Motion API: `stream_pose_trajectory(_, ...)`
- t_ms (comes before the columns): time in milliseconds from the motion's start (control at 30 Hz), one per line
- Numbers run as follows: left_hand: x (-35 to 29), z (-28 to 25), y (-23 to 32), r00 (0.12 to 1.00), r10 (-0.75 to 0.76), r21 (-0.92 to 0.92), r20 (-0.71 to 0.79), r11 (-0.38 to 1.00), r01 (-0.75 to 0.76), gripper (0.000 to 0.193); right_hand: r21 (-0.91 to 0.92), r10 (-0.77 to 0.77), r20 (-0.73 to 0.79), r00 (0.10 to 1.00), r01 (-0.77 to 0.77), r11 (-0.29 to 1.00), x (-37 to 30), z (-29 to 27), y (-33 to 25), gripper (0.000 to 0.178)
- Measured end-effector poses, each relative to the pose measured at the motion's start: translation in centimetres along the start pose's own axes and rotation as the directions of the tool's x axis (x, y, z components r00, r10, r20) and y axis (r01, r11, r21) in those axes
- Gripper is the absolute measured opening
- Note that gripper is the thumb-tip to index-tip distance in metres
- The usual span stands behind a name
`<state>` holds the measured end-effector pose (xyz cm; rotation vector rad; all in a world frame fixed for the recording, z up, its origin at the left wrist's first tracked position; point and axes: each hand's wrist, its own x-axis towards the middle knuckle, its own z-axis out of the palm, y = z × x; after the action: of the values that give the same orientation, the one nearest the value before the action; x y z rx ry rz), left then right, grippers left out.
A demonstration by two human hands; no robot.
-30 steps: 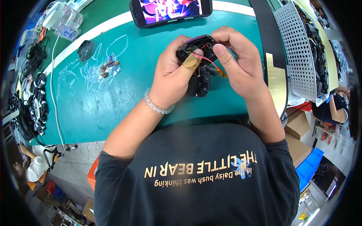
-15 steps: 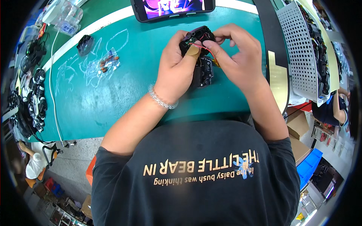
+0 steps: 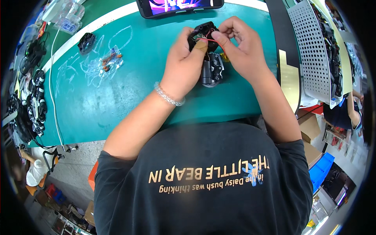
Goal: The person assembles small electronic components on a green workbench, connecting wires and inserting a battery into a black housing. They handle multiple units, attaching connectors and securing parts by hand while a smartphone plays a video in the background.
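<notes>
My left hand (image 3: pixel 182 58) is closed around a black plastic housing (image 3: pixel 204 29) whose open inside shows small parts and wires. A tan wrap (image 3: pixel 201 46) covers the tip of my left thumb. At the housing's right edge my right hand (image 3: pixel 246 51) pinches with thumb and forefinger; a thin red wire (image 3: pixel 209 39) runs out to them. Just below, a second black piece with screw holes (image 3: pixel 213 70) lies on the table, close to my left palm. Beside it shows a bit of yellow strip (image 3: pixel 224 57). Fingers hide part of the housing.
A phone (image 3: pixel 180 8) with a lit screen stands at the far edge. Left on the green table (image 3: pixel 137 105) lie a small black part (image 3: pixel 86 42), a clear bag of orange-brown pieces (image 3: pixel 111 60) and a white cable (image 3: pixel 51 90). A white perforated basket (image 3: pixel 313 55) stands right.
Both hands and the housing have shifted slightly away from me. More of the lower black piece now shows, and the housing's tilt has changed a little.
</notes>
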<state>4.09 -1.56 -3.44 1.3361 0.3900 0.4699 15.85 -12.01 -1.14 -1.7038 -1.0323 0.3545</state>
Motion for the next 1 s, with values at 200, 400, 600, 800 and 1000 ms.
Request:
stream_pose_trajectory(200, 0.3, -0.7, 0.2, 0.995, -0.093, -0.276, 0.029, 0.956, 0.097, 0.018, 0.478, 0.099, 0.123, 0.987, -0.147, 0.866, -3.3, 0.1, -0.1, 0.029)
stream_pose_trajectory(400, 0.4, -0.2, 1.3, 0.988, -0.156, -0.375, 0.011, 0.915, 0.149, 0.018, 0.262, 0.119, 0.038, 0.992, -0.125, 0.957, -4.0, 1.3, 0.0, 0.031)
stream_pose_trajectory(600, 0.5, -1.4, 1.0, 0.966, -0.184, -0.531, 0.184, 0.808, 0.255, 0.022, 0.308, 0.07, 0.009, 0.998, -0.069, 0.949, -3.4, 1.7, 0.2, 0.017)
stream_pose_trajectory(800, 0.7, -0.8, 1.1, 0.979, -0.175, -0.424, 0.108, 0.882, 0.205, 0.016, 0.416, 0.054, -0.076, 0.996, -0.018, 0.909, -3.7, 0.2, -0.7, 0.013)
stream_pose_trajectory(1000, 0.5, -0.6, 0.9, 0.985, -0.15, -0.265, 0.091, 0.949, 0.169, 0.021, -0.054, -0.233, -0.194, 0.953, 0.227, 0.972, -3.2, -1.5, -2.6, 0.016)
